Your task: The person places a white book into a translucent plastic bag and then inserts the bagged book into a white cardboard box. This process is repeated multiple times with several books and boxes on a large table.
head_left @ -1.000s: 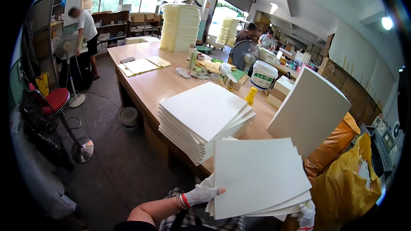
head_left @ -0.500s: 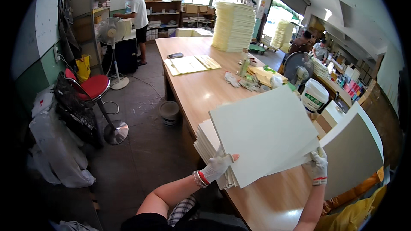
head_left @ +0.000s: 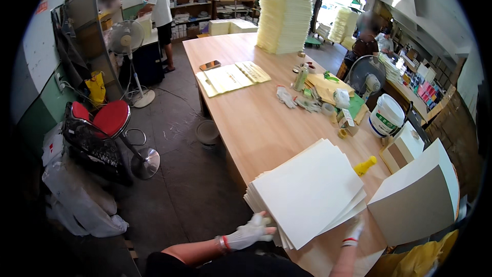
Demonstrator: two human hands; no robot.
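A stack of large white boards lies on the near part of the wooden table, its sheets fanned out unevenly at the edges. My left hand, in a white knit glove with bare fingertips, is at the stack's near left edge with its fingers apart. Beside the near right edge is my right hand, also gloved; motion blur hides how its fingers are set. Right of the stack, a large curved white and grey sheet stands upright.
The table also bears a tall pile of pale yellow sheets, a phone, loose gloves, a yellow bottle and a white bucket. A red stool and a fan stand left. Other people work farther off.
The top board, held up and tilted in both hands before, now lies on the stack. Both hands have moved lower and let go of it. The yellow bottle has come into sight.
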